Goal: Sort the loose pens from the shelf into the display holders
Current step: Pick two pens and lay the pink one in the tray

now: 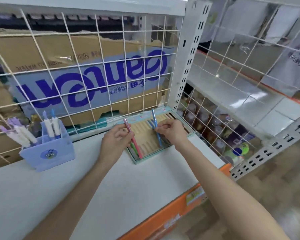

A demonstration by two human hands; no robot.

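A flat display tray (178, 135) with a teal rim and tan slotted insert lies at the back of the white shelf (111, 187). My left hand (115, 141) holds a pink pen (136, 146) over the tray's left side, its lower end near the front rim. My right hand (171, 131) pinches a blue pen (155, 123) upright over the tray's middle. Another blue pen (150, 125) lies in a slot behind it, and a green pen (133, 147) lies in the tray beside the pink one.
A lilac pen holder (48, 153) with several white and purple pens stands at the left. A white wire grid (93, 80) backs the shelf, with a cardboard box behind it. An orange price strip (171, 213) edges the shelf front. Bottles fill the shelf at the right.
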